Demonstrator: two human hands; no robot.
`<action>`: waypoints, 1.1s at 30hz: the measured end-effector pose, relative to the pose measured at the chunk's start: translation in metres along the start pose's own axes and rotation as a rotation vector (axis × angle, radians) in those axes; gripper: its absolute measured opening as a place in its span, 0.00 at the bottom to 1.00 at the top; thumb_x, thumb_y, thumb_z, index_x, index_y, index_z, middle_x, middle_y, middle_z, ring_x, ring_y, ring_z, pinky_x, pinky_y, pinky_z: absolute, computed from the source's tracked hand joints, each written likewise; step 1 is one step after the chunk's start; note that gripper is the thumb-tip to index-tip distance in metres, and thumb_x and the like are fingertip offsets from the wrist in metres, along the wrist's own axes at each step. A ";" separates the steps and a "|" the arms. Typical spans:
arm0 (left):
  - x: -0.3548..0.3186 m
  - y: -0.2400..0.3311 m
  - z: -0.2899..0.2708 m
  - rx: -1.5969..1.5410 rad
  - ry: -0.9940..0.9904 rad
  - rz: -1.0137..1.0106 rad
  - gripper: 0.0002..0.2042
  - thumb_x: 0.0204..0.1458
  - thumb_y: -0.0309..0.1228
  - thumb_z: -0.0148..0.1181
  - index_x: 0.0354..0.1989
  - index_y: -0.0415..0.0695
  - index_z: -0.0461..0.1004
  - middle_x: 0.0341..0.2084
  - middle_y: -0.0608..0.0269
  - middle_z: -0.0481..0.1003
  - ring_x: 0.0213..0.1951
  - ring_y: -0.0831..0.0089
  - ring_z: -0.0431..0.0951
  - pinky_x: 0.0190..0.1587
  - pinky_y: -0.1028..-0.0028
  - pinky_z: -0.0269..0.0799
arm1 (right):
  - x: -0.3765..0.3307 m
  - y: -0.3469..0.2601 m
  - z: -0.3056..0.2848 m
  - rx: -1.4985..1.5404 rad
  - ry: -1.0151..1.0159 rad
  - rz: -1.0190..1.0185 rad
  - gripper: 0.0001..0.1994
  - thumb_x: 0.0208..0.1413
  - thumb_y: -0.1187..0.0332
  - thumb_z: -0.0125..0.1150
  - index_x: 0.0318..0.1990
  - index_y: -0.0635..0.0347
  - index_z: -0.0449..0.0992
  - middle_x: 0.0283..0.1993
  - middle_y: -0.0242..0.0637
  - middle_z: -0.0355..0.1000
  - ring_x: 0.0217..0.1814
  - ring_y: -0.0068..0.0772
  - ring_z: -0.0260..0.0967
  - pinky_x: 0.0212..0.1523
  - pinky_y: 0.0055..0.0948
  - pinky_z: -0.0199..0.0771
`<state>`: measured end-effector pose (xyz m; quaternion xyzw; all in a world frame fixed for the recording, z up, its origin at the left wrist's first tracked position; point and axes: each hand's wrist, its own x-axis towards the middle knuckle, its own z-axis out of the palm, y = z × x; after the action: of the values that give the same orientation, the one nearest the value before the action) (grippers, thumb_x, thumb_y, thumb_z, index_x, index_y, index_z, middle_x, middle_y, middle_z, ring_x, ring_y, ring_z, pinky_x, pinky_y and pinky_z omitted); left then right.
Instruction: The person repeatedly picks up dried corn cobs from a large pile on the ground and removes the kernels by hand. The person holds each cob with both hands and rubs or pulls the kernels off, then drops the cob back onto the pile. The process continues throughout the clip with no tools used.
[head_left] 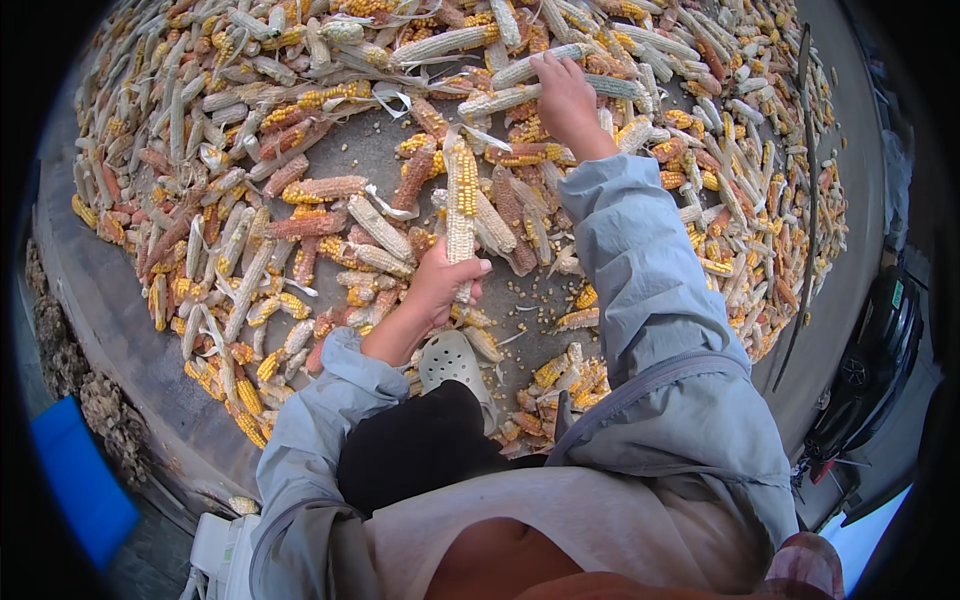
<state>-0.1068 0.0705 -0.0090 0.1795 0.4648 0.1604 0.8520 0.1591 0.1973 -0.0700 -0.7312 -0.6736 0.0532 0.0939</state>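
Note:
My left hand (437, 288) is closed round the lower end of a corn cob (462, 195). That cob stands nearly upright in the picture, with yellow kernels along part of it and pale stripped patches elsewhere. Farther off and to the right, my right hand (570, 105) reaches into the spread of cobs. Its fingers bend over a pale, mostly bare cob (515, 72); the thumb side is partly hidden. A greyish bare cob (615, 87) lies just right of that hand, and another pale cob (497, 101) lies to its left.
Many cobs, some yellow, some reddish and bare, cover the grey ground (365, 145). Loose kernels (530, 310) lie near my light clog (452, 362). A long thin dark pole (806, 150) runs along the right side. A dark car (865, 360) stands beyond at the right; a blue panel (82, 490) is at lower left.

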 end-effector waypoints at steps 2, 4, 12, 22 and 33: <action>-0.005 0.003 -0.014 -0.023 0.020 -0.011 0.18 0.44 0.23 0.60 0.42 0.39 0.60 0.23 0.61 0.68 0.15 0.76 0.68 0.14 0.79 0.64 | 0.024 0.000 -0.002 -0.199 -0.055 -0.006 0.26 0.50 0.73 0.49 0.59 0.47 0.60 0.66 0.33 0.52 0.68 0.48 0.44 0.61 0.56 0.46; -0.003 0.006 -0.022 -0.050 0.030 0.003 0.18 0.44 0.23 0.60 0.42 0.39 0.60 0.23 0.61 0.68 0.15 0.76 0.68 0.14 0.79 0.64 | 0.032 0.011 0.004 -0.317 -0.110 -0.023 0.27 0.49 0.76 0.49 0.59 0.43 0.59 0.64 0.31 0.55 0.68 0.45 0.45 0.62 0.57 0.43; 0.020 0.020 -0.014 -0.076 -0.032 0.057 0.18 0.44 0.25 0.60 0.42 0.40 0.60 0.24 0.62 0.68 0.17 0.77 0.69 0.15 0.78 0.64 | 0.003 0.019 -0.044 1.165 -0.401 0.428 0.17 0.50 0.68 0.56 0.47 0.60 0.66 0.31 0.36 0.68 0.33 0.33 0.67 0.32 0.33 0.69; 0.060 0.005 0.043 0.777 0.061 0.420 0.21 0.43 0.30 0.60 0.43 0.38 0.59 0.24 0.50 0.72 0.23 0.56 0.74 0.25 0.63 0.70 | -0.096 -0.057 -0.084 1.857 -0.164 0.794 0.21 0.50 0.73 0.54 0.53 0.62 0.61 0.45 0.40 0.69 0.44 0.32 0.68 0.41 0.33 0.72; 0.018 -0.025 0.068 0.916 0.055 0.352 0.18 0.38 0.25 0.59 0.38 0.36 0.61 0.21 0.55 0.72 0.19 0.65 0.75 0.20 0.68 0.69 | -0.140 -0.054 -0.081 1.049 -0.133 0.528 0.17 0.49 0.69 0.58 0.45 0.64 0.64 0.36 0.40 0.71 0.37 0.31 0.72 0.36 0.30 0.71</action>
<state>-0.0369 0.0451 0.0010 0.6073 0.4726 0.0859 0.6328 0.1106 0.0569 0.0138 -0.7252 -0.3571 0.4463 0.3840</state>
